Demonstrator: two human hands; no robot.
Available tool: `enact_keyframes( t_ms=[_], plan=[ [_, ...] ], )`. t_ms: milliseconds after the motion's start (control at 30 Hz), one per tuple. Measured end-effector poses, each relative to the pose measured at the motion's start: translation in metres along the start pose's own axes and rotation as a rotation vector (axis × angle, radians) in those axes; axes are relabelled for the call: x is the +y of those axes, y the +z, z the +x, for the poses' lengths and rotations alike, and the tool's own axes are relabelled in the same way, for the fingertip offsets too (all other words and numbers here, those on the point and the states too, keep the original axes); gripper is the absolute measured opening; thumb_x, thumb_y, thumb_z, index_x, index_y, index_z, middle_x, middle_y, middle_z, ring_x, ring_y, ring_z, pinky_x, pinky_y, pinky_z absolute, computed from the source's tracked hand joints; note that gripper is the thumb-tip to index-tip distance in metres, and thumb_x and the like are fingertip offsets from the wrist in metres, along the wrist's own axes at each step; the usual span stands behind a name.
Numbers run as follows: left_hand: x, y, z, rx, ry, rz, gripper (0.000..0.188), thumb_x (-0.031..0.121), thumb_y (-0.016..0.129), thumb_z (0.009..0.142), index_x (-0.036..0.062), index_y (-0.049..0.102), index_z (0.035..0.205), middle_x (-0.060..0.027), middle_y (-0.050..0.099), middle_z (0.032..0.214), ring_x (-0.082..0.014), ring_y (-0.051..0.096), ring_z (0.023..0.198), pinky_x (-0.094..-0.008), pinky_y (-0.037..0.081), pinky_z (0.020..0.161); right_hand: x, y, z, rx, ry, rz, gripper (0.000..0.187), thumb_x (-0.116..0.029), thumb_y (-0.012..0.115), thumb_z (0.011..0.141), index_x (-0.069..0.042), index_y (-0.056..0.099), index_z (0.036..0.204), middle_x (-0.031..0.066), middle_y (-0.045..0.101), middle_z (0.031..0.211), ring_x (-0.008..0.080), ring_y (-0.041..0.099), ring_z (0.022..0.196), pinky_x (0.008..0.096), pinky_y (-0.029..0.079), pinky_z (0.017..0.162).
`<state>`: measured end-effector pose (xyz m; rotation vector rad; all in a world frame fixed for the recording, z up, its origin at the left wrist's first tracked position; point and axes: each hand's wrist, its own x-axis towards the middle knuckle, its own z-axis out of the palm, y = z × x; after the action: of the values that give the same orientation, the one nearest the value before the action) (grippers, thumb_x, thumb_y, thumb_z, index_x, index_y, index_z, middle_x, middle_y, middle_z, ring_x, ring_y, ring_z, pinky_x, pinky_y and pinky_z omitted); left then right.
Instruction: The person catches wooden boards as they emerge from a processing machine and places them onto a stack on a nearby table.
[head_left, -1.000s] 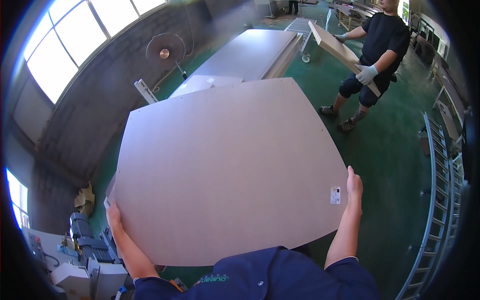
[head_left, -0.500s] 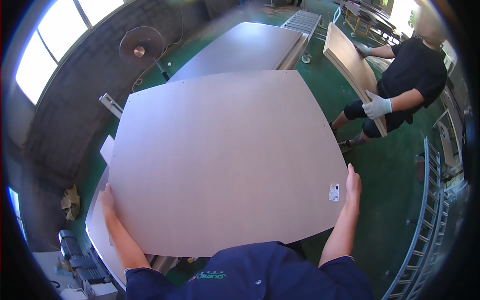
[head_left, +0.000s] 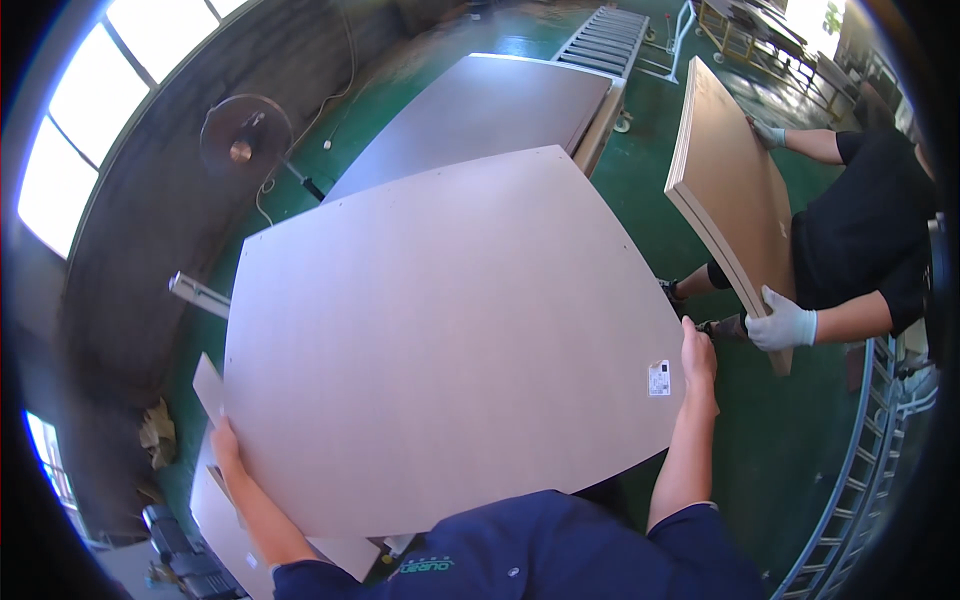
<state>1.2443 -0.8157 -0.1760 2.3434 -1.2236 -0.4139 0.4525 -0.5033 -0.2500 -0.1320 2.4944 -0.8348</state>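
Note:
A large pale flat panel [head_left: 440, 330] spans the space in front of my body, with small dark holes along its edges and a white label [head_left: 658, 378] near its right edge. My left hand [head_left: 226, 443] grips the left edge, its fingertips partly hidden. On the opposite edge my right hand [head_left: 698, 357] is closed, thumb up along the side, near the label. Below and left of the panel, other pale boards [head_left: 222, 510] show under my left forearm.
At right, a person in black with white gloves [head_left: 785, 322] carries stacked wooden boards [head_left: 735, 190]. Beyond my panel lies a stack of grey panels [head_left: 480, 115] beside a roller conveyor [head_left: 605, 40]. A round fan [head_left: 245, 145] stands far left; a metal roller frame [head_left: 850, 480] lies right.
The panel has turned slightly, its left side now nearer me, with both my hands still on its edges. The other person has come closer at the right with the boards.

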Motion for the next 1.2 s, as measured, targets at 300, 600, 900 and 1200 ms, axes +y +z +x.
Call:
enact_keyframes(
  t_ms=[300,600,900,1200],
  plan=[
    [0.077,0.046,0.006,0.021,-0.042,0.008,0.065,0.047,0.04,0.098,-0.012,0.061,0.113,-0.0231,0.065,0.112,-0.034,0.061,0.104,-0.0412,0.043,0.094,-0.123,0.027,0.101,-0.006,-0.069,-0.222,0.07,-0.059,0.029,0.092,-0.004,0.068,0.111,0.0223,0.06,0.123,0.0422,0.054,0.115,0.0457,0.038,0.102],
    [0.165,0.105,-0.014,-0.123,-0.049,0.005,0.069,0.05,0.037,0.099,-0.0128,0.056,0.119,-0.0211,0.063,0.116,-0.0306,0.059,0.107,-0.0396,0.043,0.094,-0.124,0.069,0.193,0.163,-0.413,-0.243,0.047,-0.041,0.051,0.093,-0.001,0.06,0.117,0.021,0.062,0.118,0.0375,0.058,0.108,0.0436,0.042,0.096],
    [0.207,0.133,-0.026,-0.322,0.051,-0.066,0.068,0.049,0.031,0.101,-0.0097,0.05,0.129,-0.0211,0.057,0.126,-0.0283,0.055,0.115,-0.0369,0.041,0.098,-0.038,0.101,0.017,-0.149,0.193,1.162,0.051,-0.029,0.056,0.095,-0.005,0.036,0.135,0.0156,0.049,0.127,0.0262,0.049,0.116,0.0406,0.041,0.096],
    [0.226,0.15,-0.138,-0.455,0.047,-0.275,0.064,0.045,0.032,0.102,-0.0113,0.054,0.122,-0.0191,0.063,0.113,-0.0266,0.06,0.102,-0.037,0.046,0.09,-0.075,0.081,0.042,-0.152,-0.094,1.402,0.048,-0.002,0.056,0.089,-0.002,0.037,0.134,0.0134,0.05,0.13,0.025,0.05,0.117,0.0377,0.04,0.101]
  ],
)
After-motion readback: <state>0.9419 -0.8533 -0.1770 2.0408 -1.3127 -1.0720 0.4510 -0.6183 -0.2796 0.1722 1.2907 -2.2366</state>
